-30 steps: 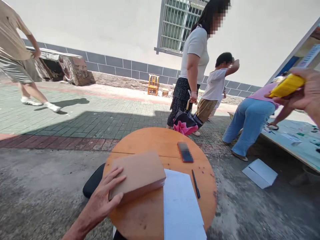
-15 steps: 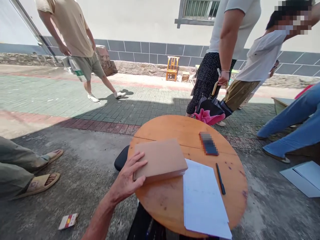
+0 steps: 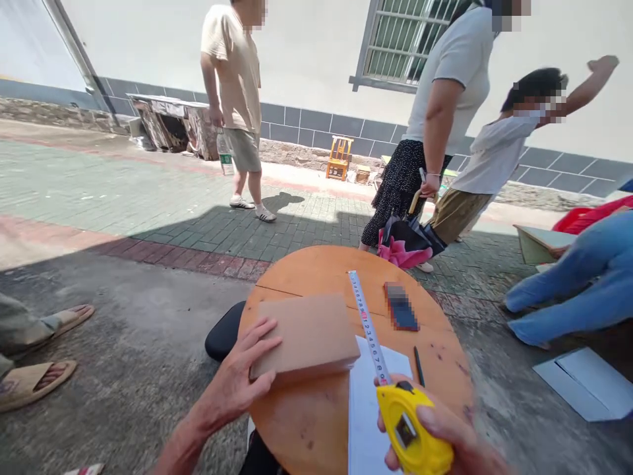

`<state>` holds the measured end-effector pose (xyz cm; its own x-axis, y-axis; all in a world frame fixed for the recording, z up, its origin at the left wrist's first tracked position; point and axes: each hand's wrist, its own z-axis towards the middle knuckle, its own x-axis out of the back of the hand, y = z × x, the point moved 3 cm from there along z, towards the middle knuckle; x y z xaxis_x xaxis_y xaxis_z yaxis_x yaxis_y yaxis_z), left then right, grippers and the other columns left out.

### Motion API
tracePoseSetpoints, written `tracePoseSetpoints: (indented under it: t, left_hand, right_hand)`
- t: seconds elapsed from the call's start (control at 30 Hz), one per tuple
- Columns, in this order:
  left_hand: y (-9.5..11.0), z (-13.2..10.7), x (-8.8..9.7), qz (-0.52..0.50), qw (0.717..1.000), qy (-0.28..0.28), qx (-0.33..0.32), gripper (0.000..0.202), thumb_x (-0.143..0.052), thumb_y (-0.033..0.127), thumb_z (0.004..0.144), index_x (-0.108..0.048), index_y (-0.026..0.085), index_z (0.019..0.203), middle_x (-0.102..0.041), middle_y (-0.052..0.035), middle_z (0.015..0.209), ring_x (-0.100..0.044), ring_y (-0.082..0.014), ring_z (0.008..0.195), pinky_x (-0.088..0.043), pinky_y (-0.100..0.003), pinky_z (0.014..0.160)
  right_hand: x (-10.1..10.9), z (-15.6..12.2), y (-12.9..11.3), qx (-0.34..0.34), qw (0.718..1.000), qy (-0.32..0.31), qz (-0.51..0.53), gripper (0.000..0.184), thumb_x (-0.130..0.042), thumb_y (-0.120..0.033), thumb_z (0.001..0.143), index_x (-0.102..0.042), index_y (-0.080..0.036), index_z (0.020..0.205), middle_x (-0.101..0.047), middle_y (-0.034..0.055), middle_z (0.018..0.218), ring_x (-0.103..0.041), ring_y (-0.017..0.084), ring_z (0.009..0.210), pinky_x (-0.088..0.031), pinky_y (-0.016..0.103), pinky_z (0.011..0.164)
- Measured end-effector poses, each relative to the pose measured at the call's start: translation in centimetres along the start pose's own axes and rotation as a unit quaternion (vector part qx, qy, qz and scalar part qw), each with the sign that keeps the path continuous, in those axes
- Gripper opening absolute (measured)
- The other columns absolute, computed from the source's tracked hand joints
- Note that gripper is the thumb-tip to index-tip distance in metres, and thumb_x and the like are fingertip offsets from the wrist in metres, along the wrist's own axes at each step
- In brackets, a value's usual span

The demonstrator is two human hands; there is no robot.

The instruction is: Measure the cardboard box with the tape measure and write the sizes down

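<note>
A flat brown cardboard box lies on the round wooden table. My left hand rests on its left end, fingers spread over the top and thumb along the near side. In my right hand is a yellow tape measure, gripped over the near right part of the table. Its blade is pulled out and reaches away from me, to the right of the box and apart from it. White paper sheets lie beneath the tape, partly hidden by it and my hand.
A phone and a dark pen lie on the table's right side. A dark stool seat shows at its left. Several people stand or walk around; one holds a folded umbrella just beyond the far edge.
My right hand has come into view with the tape measure, its blade extended over the table. My left hand stays on the box. A person at the back has walked rightward.
</note>
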<state>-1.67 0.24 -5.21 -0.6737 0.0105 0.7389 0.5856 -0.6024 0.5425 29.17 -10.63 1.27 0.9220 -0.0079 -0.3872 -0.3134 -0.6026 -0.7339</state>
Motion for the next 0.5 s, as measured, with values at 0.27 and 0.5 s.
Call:
tracePoseSetpoints:
  t: [0.27, 0.5]
  left_hand:
    - [-2.7, -0.5, -1.6, -0.002, 0.998, 0.043, -0.036, 0.044, -0.051, 0.036, 0.089, -0.05, 0.044, 0.132, -0.044, 0.0025, 0.147, -0.036, -0.0333, 0.138, -0.034, -0.063, 0.108]
    - [-0.3, -1.3, 0.3, 0.012, 0.999, 0.021, -0.034, 0.046, -0.054, 0.026, 0.085, -0.055, 0.033, 0.13, -0.045, -0.004, 0.147, -0.037, -0.033, 0.138, -0.042, -0.055, 0.105]
  right_hand:
    - [-1.7, 0.3, -2.6, 0.056, 0.992, -0.116, 0.006, 0.06, -0.075, -0.047, 0.061, -0.048, -0.018, 0.106, -0.063, 0.0055, 0.084, -0.07, 0.016, 0.059, -0.041, 0.01, 0.035]
    - [-4.9, 0.1, -0.4, 0.019, 0.994, -0.106, -0.017, 0.061, -0.074, -0.052, 0.062, -0.049, -0.018, 0.107, -0.064, 0.008, 0.091, -0.072, 0.019, 0.066, -0.04, 0.01, 0.037]
